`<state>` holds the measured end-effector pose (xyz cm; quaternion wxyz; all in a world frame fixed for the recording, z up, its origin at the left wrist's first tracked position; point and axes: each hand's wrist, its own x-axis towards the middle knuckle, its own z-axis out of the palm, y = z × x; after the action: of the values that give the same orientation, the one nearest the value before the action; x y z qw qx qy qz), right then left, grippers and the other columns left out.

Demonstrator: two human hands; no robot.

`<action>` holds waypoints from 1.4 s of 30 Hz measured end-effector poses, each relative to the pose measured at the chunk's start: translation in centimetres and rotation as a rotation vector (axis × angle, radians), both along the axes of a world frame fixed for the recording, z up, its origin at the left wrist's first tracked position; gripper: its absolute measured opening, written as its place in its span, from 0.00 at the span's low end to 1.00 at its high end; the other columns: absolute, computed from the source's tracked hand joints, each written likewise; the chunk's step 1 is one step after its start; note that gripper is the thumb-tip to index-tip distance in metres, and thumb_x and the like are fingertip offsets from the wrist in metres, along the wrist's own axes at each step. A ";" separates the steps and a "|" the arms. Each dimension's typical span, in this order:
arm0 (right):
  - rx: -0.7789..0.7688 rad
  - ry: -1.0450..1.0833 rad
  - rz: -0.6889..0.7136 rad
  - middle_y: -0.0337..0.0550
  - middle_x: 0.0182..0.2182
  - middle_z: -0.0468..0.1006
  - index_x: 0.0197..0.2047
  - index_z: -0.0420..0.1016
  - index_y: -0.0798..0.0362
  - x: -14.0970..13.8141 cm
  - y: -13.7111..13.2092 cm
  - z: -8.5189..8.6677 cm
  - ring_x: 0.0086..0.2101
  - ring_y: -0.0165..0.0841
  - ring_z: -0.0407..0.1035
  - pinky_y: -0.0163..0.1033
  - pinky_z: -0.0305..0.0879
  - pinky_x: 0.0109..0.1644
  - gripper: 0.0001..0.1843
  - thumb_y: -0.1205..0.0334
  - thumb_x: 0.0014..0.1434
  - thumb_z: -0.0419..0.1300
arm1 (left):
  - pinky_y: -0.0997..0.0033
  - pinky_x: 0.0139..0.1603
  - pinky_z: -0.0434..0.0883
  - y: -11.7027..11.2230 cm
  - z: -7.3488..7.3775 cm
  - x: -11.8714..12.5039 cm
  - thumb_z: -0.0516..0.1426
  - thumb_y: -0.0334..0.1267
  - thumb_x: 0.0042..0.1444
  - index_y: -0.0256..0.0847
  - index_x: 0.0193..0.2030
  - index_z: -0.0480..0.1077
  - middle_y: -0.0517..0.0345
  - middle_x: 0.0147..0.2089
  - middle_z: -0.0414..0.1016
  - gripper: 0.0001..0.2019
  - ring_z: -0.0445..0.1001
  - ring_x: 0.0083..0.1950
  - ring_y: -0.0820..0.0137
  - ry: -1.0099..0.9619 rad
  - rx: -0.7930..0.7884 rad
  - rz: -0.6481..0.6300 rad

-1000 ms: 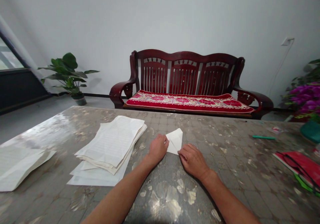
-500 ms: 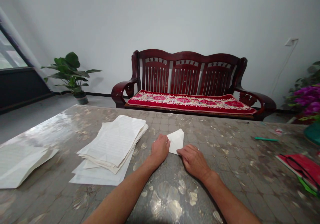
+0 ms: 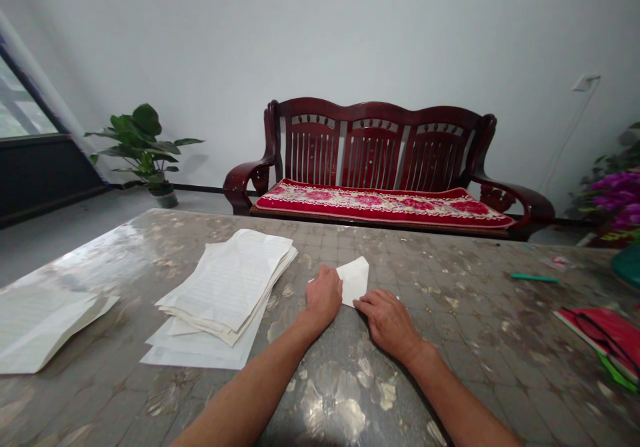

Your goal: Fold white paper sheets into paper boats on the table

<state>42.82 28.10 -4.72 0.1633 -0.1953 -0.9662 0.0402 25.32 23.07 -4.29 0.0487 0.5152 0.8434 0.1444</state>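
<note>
While both hands are bent over it, the small folded paper (image 3: 356,277) lies flat on the patterned table (image 3: 450,367), just below the middle of the frame, its blunt point aimed up and to the right. From where I stand, the step in hand looks like pressing or setting a fold. The left hand (image 3: 324,295) is curled down over the paper's left part, knuckles up; its fingertips are hidden, so I can't tell whether it grips or only presses. The right hand (image 3: 389,319) has its fingertips on the lower right corner, and whether the thumb pinches from beneath doesn't show either.

To do this well, I'd let the left hand bear down as the anchor, so that the piece can't skid on what looks like a slick top. I'd have the right fingertips line up the corner first, then run firmly outward along the crease, away from the anchor. Pressing before the edges meet would probably leave a skewed fold, and tugging could tear such thin-looking paper. The stack of sheets (image 3: 233,280), left of centre in the frame, lies clear of both hands, so there's elbow room enough.
</note>
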 end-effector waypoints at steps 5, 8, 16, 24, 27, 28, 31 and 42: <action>0.006 0.003 -0.001 0.44 0.39 0.78 0.50 0.78 0.49 -0.1 0.0 -0.1 0.42 0.37 0.65 0.41 0.58 0.47 0.19 0.73 0.60 0.54 | 0.65 0.45 0.68 0.1 0.0 0.0 0.51 0.37 0.66 0.36 0.45 0.71 0.47 0.49 0.71 0.10 0.73 0.48 0.62 0.024 0.034 -0.005; 0.011 -0.001 -0.006 0.44 0.39 0.78 0.50 0.78 0.49 -0.1 0.0 -0.2 0.42 0.37 0.65 0.41 0.57 0.46 0.20 0.74 0.60 0.54 | 0.63 0.50 0.67 0.1 0.1 0.0 0.53 0.37 0.65 0.36 0.44 0.72 0.46 0.48 0.71 0.09 0.71 0.50 0.60 0.042 0.038 -0.015; 0.020 -0.004 -0.016 0.44 0.39 0.78 0.50 0.79 0.48 -0.2 0.2 -0.3 0.42 0.36 0.65 0.40 0.56 0.45 0.20 0.74 0.61 0.54 | 0.60 0.53 0.66 0.2 0.2 -0.6 0.57 0.41 0.63 0.38 0.45 0.71 0.46 0.50 0.70 0.10 0.69 0.52 0.58 0.104 0.030 -0.021; 0.008 0.006 -0.020 0.43 0.39 0.78 0.49 0.79 0.47 -0.2 0.3 -0.4 0.42 0.36 0.65 0.41 0.56 0.45 0.18 0.74 0.61 0.55 | 0.59 0.53 0.67 0.7 -0.3 -2.7 0.57 0.42 0.63 0.39 0.46 0.71 0.46 0.49 0.71 0.10 0.68 0.52 0.56 0.192 0.083 -0.048; 0.004 0.001 -0.033 0.42 0.39 0.79 0.49 0.79 0.46 -0.2 0.3 -0.3 0.42 0.36 0.65 0.41 0.55 0.45 0.19 0.74 0.61 0.55 | 0.57 0.52 0.67 0.8 -0.3 -3.7 0.56 0.39 0.64 0.38 0.46 0.71 0.45 0.47 0.72 0.09 0.68 0.51 0.56 0.245 0.092 -0.051; 0.002 -0.003 -0.037 0.42 0.39 0.79 0.49 0.79 0.46 -0.2 0.3 -0.3 0.42 0.36 0.65 0.41 0.55 0.45 0.19 0.74 0.61 0.55 | 0.57 0.52 0.68 0.8 -0.3 -3.9 0.55 0.37 0.64 0.37 0.46 0.71 0.44 0.47 0.72 0.08 0.69 0.51 0.55 0.261 0.096 -0.052; -0.001 -0.018 -0.053 0.42 0.39 0.79 0.49 0.79 0.45 -0.3 0.1 -0.1 0.43 0.36 0.65 0.41 0.55 0.46 0.18 0.73 0.62 0.55 | 0.57 0.55 0.68 0.2 -0.3 -3.6 0.51 0.30 0.64 0.37 0.47 0.72 0.45 0.49 0.74 0.10 0.70 0.53 0.57 0.244 0.144 -0.147; 0.017 -0.014 -0.065 0.45 0.39 0.79 0.39 0.81 0.49 -0.4 -0.2 0.2 0.42 0.37 0.67 0.42 0.58 0.47 0.13 0.72 0.62 0.55 | 0.55 0.70 0.57 -2.7 -1.9 1.7 0.42 0.44 0.71 0.41 0.65 0.63 0.48 0.69 0.62 0.22 0.58 0.71 0.61 0.101 0.147 -0.592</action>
<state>42.43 27.95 -4.51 0.1595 -0.2255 -0.9608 0.0251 27.04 20.39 -6.17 0.0092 0.7473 0.6452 0.1585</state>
